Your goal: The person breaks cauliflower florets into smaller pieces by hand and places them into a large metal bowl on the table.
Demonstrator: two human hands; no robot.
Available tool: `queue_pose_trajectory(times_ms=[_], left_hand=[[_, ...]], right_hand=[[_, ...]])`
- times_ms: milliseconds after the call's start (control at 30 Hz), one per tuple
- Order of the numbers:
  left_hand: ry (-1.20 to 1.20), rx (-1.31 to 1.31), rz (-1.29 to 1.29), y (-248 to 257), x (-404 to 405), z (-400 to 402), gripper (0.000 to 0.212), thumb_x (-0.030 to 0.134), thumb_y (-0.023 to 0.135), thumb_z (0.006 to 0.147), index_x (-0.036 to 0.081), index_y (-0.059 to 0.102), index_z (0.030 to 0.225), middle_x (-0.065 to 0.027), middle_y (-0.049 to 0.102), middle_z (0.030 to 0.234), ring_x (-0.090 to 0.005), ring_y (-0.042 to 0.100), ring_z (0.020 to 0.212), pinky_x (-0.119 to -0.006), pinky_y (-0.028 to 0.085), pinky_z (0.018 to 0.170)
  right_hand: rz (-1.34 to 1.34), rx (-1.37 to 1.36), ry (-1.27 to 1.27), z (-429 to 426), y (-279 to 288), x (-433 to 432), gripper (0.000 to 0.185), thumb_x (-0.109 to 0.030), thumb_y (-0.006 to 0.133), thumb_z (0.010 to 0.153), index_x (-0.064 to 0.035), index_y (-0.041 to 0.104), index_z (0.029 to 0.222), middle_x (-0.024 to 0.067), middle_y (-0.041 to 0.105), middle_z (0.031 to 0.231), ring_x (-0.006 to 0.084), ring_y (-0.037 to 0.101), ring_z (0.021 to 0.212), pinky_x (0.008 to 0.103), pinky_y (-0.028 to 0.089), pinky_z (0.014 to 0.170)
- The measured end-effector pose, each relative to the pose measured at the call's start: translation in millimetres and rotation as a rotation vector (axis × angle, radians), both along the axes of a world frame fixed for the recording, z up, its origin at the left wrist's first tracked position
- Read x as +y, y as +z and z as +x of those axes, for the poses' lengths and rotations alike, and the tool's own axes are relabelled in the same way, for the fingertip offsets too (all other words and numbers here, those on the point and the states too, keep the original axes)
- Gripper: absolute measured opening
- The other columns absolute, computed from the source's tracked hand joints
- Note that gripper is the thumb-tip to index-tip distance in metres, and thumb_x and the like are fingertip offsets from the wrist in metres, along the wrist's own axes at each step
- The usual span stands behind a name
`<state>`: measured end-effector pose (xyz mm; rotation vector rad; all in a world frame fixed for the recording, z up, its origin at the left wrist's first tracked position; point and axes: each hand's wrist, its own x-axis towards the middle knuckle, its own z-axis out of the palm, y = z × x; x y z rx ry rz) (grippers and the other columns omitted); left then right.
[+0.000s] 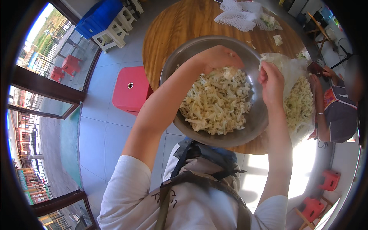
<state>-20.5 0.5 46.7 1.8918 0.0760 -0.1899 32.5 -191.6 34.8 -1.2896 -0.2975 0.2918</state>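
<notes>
A large steel bowl (172, 72) sits at the edge of a round wooden table, with cauliflower florets (218, 106) heaped inside. My left hand (224, 59) is inside the bowl above the far side of the heap, its fingers curled near pale bits; what it holds, if anything, is hidden. At the right rim, my right hand (270, 76) pinches the edge of a clear plastic bag (290, 66). More cut cauliflower (299, 103) fills the bag, which lies on the table to the right of the bowl.
White foam netting (238, 17) and cauliflower scraps (277, 40) lie on the far part of the wooden table (164, 31). A red stool (129, 89) stands at the left. Across the bag a person (339, 106) holds a phone (315, 69), one hand against the bag.
</notes>
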Motion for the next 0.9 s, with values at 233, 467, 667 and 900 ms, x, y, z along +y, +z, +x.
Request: queue_pose_trajectory(times_ms=[233,467,667,900], left_hand=[[0.015,0.081,-1.003,-3,22,8,0.033,0.015,0.049,0.083,-0.003,0.049,0.111,-0.0146,0.058,0.096,-0.0183,0.056,0.074,-0.026,0.045,0.05],[0.081,0.065,-1.279,3,28,4,0.028,0.016,0.047,0.083,-0.002,0.051,0.105,-0.0161,0.057,0.095,-0.0223,0.057,0.072,-0.029,0.045,0.05],[0.146,-0.033,-1.071,0,25,1,0.028,0.016,0.049,0.083,-0.001,0.052,0.105,-0.0124,0.06,0.09,-0.0225,0.06,0.074,-0.03,0.046,0.05],[0.098,-0.003,-1.072,8,19,-3,0.031,0.015,0.05,0.083,-0.001,0.051,0.11,-0.0121,0.061,0.095,-0.0225,0.061,0.077,-0.03,0.048,0.052]], right_hand=[[0.217,0.127,0.078,4,25,26,0.034,-0.035,0.054,0.088,-0.0034,0.058,0.076,-0.0008,0.05,0.066,0.006,0.041,0.056,0.0204,0.034,0.05],[-0.06,-0.068,-0.031,10,26,74,0.032,-0.037,0.057,0.085,-0.0066,0.064,0.093,-0.001,0.059,0.078,0.0063,0.051,0.068,0.0224,0.041,0.062],[-0.132,-0.055,0.191,6,13,65,0.029,-0.027,0.062,0.083,-0.0034,0.063,0.1,0.0009,0.062,0.086,0.0079,0.054,0.074,0.0221,0.043,0.066],[0.102,0.01,0.209,6,19,60,0.022,-0.019,0.062,0.084,-0.0016,0.064,0.097,0.0028,0.063,0.087,0.0092,0.055,0.076,0.0239,0.046,0.072]])
